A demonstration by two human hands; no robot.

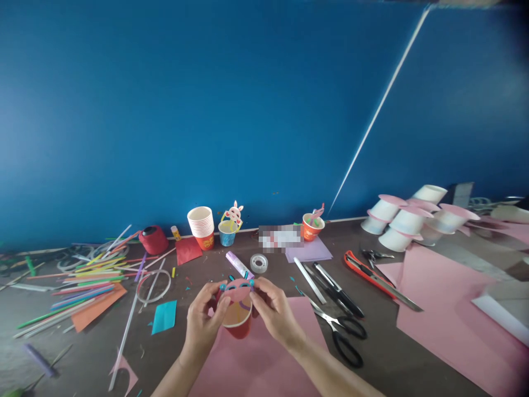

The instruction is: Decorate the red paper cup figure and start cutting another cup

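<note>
Here the red paper cup (237,322) stands roughly upright, its long axis vertical and its mouth tilted slightly toward the camera, held above a pink paper sheet (264,358) on the brown table (384,353). A round pink paper piece (238,290) with small blue bits along its top edge sits at the cup's rim. The left hand (203,320) and right hand (275,311) each pinch this piece, fingers closed on it. Black-handled scissors (341,331) lie just right.
</note>
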